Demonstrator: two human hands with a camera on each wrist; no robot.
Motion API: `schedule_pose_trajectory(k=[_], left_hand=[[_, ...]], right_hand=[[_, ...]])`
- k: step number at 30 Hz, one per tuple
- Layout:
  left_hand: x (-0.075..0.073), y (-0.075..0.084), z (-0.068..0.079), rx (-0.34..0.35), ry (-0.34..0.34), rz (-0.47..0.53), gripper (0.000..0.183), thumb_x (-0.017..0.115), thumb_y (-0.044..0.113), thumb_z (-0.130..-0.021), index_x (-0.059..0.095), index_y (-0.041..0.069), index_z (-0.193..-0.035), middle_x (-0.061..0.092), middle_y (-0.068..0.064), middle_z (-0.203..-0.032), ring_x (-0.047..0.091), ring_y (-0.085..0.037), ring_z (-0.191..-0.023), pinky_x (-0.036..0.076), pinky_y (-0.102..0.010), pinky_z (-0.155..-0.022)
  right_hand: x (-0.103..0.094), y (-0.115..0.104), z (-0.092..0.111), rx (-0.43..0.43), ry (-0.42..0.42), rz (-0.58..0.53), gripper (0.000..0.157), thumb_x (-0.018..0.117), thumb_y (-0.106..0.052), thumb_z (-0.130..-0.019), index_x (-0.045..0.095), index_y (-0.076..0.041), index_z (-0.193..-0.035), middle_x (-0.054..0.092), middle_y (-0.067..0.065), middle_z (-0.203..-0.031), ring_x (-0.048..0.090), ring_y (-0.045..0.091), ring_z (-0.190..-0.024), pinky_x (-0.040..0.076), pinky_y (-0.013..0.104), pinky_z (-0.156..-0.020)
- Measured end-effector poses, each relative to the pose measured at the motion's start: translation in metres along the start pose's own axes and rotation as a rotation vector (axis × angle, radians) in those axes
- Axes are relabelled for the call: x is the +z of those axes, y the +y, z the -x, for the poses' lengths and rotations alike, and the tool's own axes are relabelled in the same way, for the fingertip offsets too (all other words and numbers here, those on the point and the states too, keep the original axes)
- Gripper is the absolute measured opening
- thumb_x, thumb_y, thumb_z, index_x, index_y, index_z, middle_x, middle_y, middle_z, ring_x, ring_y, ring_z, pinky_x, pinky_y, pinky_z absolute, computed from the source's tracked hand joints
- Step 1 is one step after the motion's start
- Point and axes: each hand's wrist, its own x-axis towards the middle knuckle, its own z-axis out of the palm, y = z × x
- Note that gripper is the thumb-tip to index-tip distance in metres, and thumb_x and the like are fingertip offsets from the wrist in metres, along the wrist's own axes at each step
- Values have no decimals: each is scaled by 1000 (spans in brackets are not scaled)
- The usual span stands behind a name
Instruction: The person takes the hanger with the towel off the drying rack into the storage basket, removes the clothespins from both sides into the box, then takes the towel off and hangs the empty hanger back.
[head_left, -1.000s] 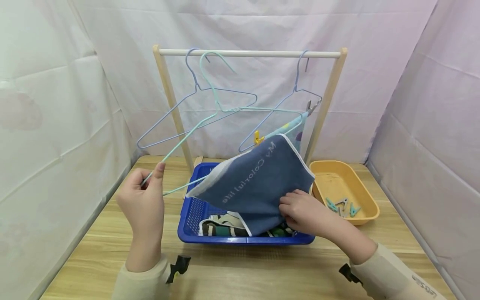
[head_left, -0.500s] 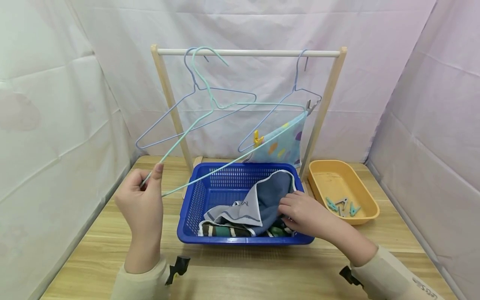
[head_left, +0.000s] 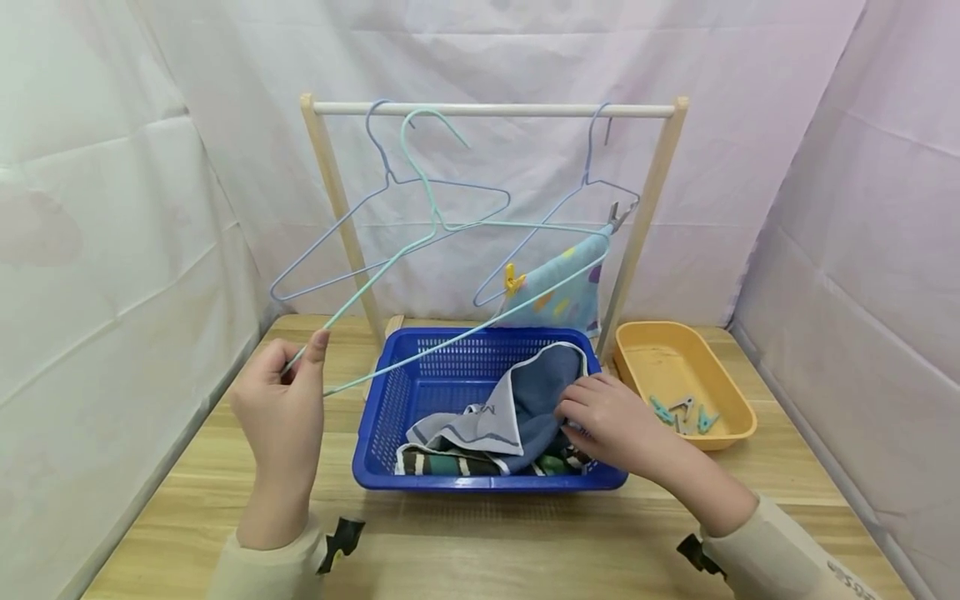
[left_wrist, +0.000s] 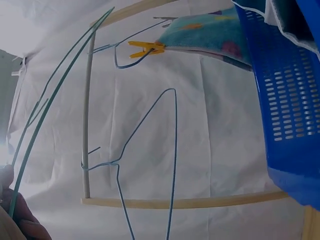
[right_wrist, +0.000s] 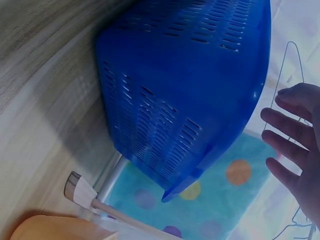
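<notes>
My left hand (head_left: 281, 408) pinches a mint-green wire hanger (head_left: 433, 218) by its left corner, between thumb and fingers. The hanger is tilted above the blue basket (head_left: 491, 482), hook up, with no cloth on it. Inside the basket lies a crumpled blue-grey towel (head_left: 536, 396) with white edging, pale side partly folded over. Striped cloth (head_left: 450, 463) shows beneath it. Over the basket's right rim my right hand (head_left: 611, 421) reaches to the towel's edge. In the right wrist view, the fingers of this hand (right_wrist: 300, 135) are spread and loosely bent, with nothing between them.
A wooden rack with a white rail (head_left: 495, 109) stands behind. From it hang a bare blue hanger (head_left: 330, 232) and another blue hanger (head_left: 551, 215) bearing a dotted towel (head_left: 558, 283), held by a yellow clip (head_left: 513, 280). A yellow tray (head_left: 667, 358) at right holds several clips.
The blue-grey towel, spread up across the hanger's bar a second ago, has dropped into the basket. The hanger rose, then sank slightly. My right hand has stayed nearly in place.
</notes>
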Motion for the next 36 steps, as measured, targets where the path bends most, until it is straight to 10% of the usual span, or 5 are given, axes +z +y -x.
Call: schedule_pose_trajectory(k=[10,15,23,36], left_hand=[[-12,-10,-12,98,-4,-37,40,75,6,-86,47,-1,-59,33,2,-50,26,-2,-46,19,-19,-47],[-17,-13,-18,104,18,-46,40,73,8,-88,47,-3,-59,31,5,-49,24,0,-46,17,-18,-46],[-19,-16,-25,125,69,-8,37,69,9,-91,52,-9,-64,35,10,-53,27,1,-50,20,-16,-49],[-6,-16,-31,47,-77,-70,31,59,13,-97,54,-3,-72,37,-2,-57,30,-6,-51,22,-22,-49]], right_hand=[[-5,1,-2,24,141,-3,7,70,-16,-85,69,-11,-90,67,2,-92,61,24,-89,47,43,-80],[-8,3,-2,26,180,-7,37,41,-32,-102,69,-10,-91,67,2,-92,62,25,-89,47,44,-79],[-18,6,0,87,190,-2,15,72,-14,-80,69,-8,-93,67,4,-95,61,27,-92,46,46,-80],[-22,11,2,197,234,-19,17,70,-18,-84,69,-8,-97,67,5,-97,61,27,-94,45,47,-83]])
